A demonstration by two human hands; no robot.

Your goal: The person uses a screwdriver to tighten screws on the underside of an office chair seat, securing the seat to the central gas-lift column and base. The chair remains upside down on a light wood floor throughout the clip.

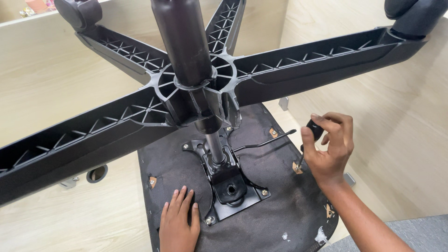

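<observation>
Right hand [329, 151] is wrapped around a black-handled screwdriver [311, 135], fingers curled on the handle and the tip planted down at a screw spot [297, 166] on the edge of the seat underside [275, 205], off to the right of the metal mounting plate [231, 186]. Left hand [179, 219] is holding nothing, just lying flat with fingers spread on the black fabric, right beside the plate's lower left corner and almost touching the bolt [210, 219] there. The plate itself sits bolted in the middle of the upturned seat, with the gas cylinder [214, 147] rising out of it and a thin lever rod [263, 142] sticking out from the plate toward the right hand. Above the plate the cylinder runs into the big black five-star base [196, 88], its ribbed legs fanning out across my whole view, casters [79, 11] at the tips. The seat rests on a light wooden tabletop [84, 219], with wooden partition panels [396, 116] behind the plate.
</observation>
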